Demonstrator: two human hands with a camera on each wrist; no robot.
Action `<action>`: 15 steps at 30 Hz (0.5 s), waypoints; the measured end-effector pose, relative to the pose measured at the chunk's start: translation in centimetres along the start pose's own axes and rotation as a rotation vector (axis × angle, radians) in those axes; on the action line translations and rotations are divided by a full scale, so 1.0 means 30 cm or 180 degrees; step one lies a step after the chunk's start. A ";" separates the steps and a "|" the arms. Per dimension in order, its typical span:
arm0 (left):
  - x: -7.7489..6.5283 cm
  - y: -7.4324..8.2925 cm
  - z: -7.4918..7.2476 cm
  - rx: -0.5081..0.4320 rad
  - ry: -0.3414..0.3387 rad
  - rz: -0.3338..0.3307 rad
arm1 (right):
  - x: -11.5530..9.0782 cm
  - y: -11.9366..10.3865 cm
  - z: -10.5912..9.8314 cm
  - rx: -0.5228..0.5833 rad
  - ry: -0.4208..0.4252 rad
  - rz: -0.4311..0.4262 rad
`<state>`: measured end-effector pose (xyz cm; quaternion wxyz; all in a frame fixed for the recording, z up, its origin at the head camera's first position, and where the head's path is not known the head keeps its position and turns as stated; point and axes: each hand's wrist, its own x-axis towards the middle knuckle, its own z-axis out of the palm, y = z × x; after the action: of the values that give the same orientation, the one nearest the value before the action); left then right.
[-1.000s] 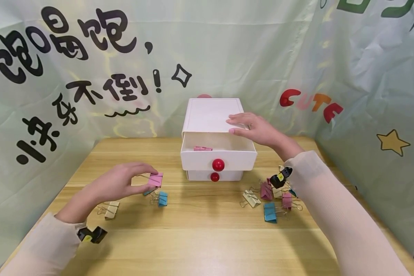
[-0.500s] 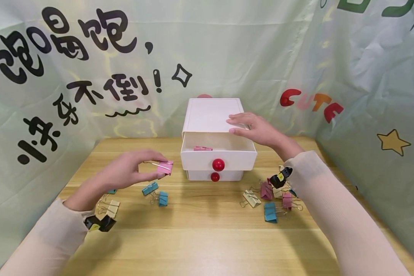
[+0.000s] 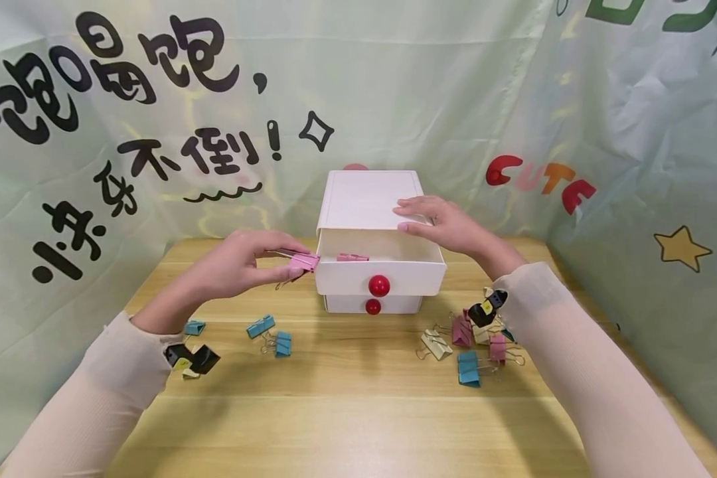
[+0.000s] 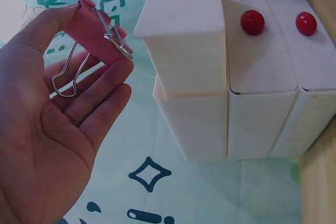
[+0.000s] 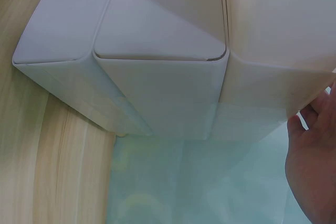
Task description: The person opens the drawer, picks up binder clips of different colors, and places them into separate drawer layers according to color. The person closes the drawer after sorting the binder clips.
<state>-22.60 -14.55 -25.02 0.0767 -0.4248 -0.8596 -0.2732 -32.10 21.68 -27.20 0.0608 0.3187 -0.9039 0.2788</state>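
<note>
My left hand (image 3: 239, 265) pinches a pink binder clip (image 3: 304, 262) between thumb and fingers, just left of the pulled-out top drawer (image 3: 340, 279). In the left wrist view, the clip's (image 4: 94, 35) wire handles stick out beside the fingers. Another pink clip (image 3: 352, 257) lies inside that drawer. The small white cabinet (image 3: 361, 199) has red knobs. My right hand (image 3: 439, 218) rests on the right side of its top with relaxed fingers; the right wrist view shows this hand (image 5: 315, 156) only in part, at the cabinet's edge.
Two blue binder clips (image 3: 259, 326) lie on the wooden table (image 3: 358, 411) left of the cabinet. Further left, a blue clip (image 3: 194, 327) is near my partly covering sleeve. Several pink, cream and blue clips, one blue clip (image 3: 469, 368) among them, cluster at right. A printed cloth (image 3: 394, 79) hangs behind.
My left hand has lifted the pink clip and carried it right and away from me, up to the open drawer's left edge. The right hand has stayed on the cabinet.
</note>
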 end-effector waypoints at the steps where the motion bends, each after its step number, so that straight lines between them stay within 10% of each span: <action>1: 0.009 0.001 0.000 -0.0057 -0.0008 -0.0038 | 0.000 0.001 0.001 0.0011 0.0001 -0.0004; 15: 0.119 0.007 0.019 -0.0761 -0.0060 -0.0482 | 0.002 0.009 0.007 0.0019 0.0030 -0.0023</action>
<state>-24.61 -11.69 -24.14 -0.0034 -0.3673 -0.8513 -0.3747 -32.28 21.70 -27.49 0.0650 0.3209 -0.9016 0.2828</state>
